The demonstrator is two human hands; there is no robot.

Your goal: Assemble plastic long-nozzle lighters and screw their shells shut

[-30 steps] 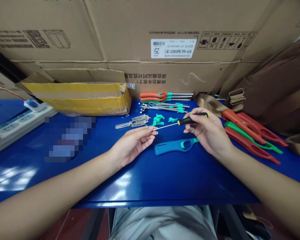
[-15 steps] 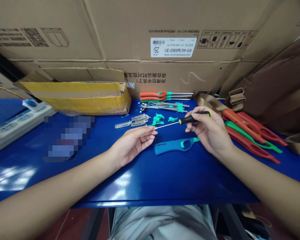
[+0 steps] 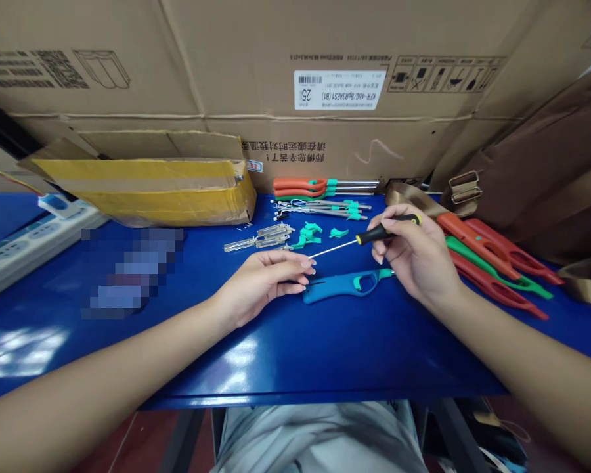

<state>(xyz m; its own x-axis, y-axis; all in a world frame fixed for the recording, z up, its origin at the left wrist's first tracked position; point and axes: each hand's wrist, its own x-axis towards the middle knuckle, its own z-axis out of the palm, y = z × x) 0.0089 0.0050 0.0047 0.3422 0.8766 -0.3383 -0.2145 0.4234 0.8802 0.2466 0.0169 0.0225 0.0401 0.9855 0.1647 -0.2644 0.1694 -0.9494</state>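
Observation:
My right hand (image 3: 414, 253) is closed around the black and yellow handle of a screwdriver (image 3: 335, 248), whose thin shaft points left. At the tip of that shaft, the thumb and fingertips of my left hand (image 3: 270, 279) are pinched together; anything small between them is hidden. Just below the shaft lies a blue lighter casing (image 3: 332, 288) with a turquoise trigger. Behind my left hand are clear lighter fuel tanks (image 3: 270, 236), turquoise plastic triggers (image 3: 309, 234) and one loose turquoise piece (image 3: 339, 232). A few tiny screws (image 3: 246, 226) are scattered beside the tanks.
Orange-handled lighters (image 3: 300, 189) and metal rods with wires (image 3: 325, 209) lie at the back. Red, orange and green casings (image 3: 497, 256) rest at right. A yellow-taped carton (image 3: 152, 194) and a power strip (image 3: 34, 240) occupy the left of the blue table (image 3: 256, 368).
Both hands stay together at the screwdriver. Its handle has tilted up slightly and shifted a little right, while my left fingertips have turned and closed more around the tip.

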